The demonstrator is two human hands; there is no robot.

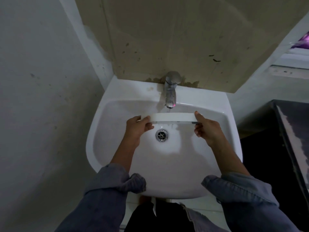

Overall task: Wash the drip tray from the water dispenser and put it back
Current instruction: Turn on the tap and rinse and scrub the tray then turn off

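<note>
One drip tray: white, long and shallow, with rounded ends, seen edge-on; held level over the white sink basin, directly below the chrome tap, above the drain. Water falls from the tap onto it. Left hand fingers wrapped on its left end; right hand fingers clasping its right end.
</note>
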